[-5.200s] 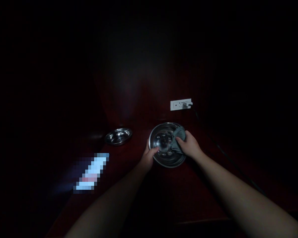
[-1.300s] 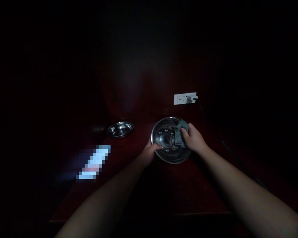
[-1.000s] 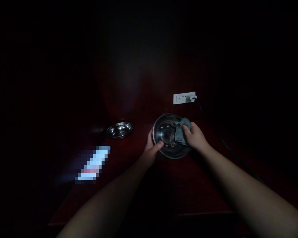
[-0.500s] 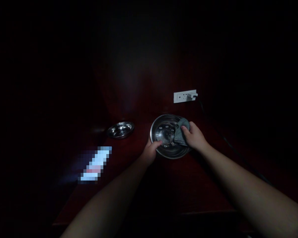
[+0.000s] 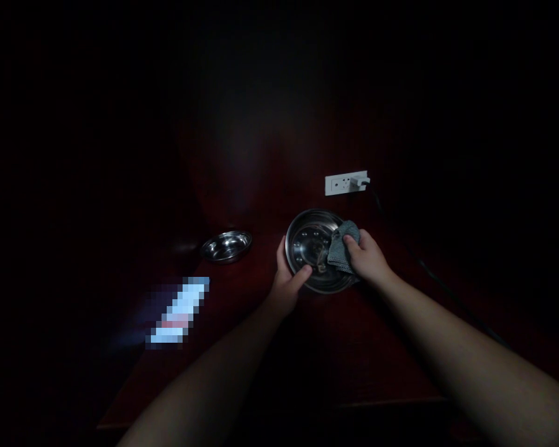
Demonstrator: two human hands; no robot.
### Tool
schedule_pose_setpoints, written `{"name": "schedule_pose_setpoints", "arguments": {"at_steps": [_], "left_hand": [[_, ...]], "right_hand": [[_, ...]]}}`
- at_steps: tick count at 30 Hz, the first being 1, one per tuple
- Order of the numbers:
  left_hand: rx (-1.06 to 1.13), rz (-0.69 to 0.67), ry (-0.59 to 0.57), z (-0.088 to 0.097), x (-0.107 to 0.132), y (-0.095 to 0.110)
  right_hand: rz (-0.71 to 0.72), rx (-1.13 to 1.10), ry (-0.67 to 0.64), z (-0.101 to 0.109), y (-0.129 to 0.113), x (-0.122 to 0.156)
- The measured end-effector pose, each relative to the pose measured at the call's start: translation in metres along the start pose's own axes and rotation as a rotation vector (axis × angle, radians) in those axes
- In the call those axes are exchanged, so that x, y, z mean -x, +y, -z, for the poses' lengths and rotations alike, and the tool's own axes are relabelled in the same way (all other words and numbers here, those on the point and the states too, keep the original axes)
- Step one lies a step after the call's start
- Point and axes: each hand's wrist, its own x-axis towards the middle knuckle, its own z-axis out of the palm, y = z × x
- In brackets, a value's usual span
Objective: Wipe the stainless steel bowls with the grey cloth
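Note:
A shiny steel bowl is tilted toward me over a dark red table. My left hand grips its near left rim, thumb inside the bowl. My right hand is closed on a small grey cloth pressed against the bowl's right inner side. The scene is very dark, so little beyond the hands shows.
A second, smaller steel bowl sits on the table to the left. A white wall socket with a plug and a dark cable is behind the bowl. A blurred bright patch lies at the left.
The bowl has been tipped up more toward me and turned slightly in my left hand. The cloth has shifted a little along the bowl's right side.

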Motion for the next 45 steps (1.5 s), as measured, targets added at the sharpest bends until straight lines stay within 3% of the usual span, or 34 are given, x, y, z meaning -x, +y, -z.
{"name": "schedule_pose_setpoints", "arguments": {"at_steps": [2, 8, 18, 22, 28, 35, 41, 45], "left_hand": [[-0.014, 0.015, -0.012, -0.002, 0.001, -0.001], [0.063, 0.197, 0.102, -0.002, -0.004, -0.008], [0.051, 0.291, 0.038, 0.007, -0.003, 0.0], [0.059, 0.236, 0.033, 0.007, 0.0, -0.001], [0.013, 0.064, -0.034, 0.001, 0.0, -0.003], [0.016, 0.334, 0.048, -0.001, -0.003, 0.001], [-0.062, 0.358, -0.039, 0.014, -0.007, 0.012], [-0.065, 0.336, -0.048, 0.022, -0.009, 0.005]], "right_hand": [[0.017, 0.001, 0.002, 0.0, 0.001, 0.0], [0.009, 0.025, -0.028, -0.001, 0.001, 0.001], [0.053, 0.118, -0.034, 0.008, -0.011, 0.003], [0.021, 0.042, -0.056, 0.008, -0.007, 0.0], [-0.066, 0.038, 0.017, 0.007, -0.002, -0.002], [-0.062, 0.137, -0.015, 0.006, -0.003, 0.001], [-0.007, 0.136, -0.076, 0.011, -0.009, 0.002], [-0.017, 0.066, -0.144, 0.012, -0.01, 0.001]]}}
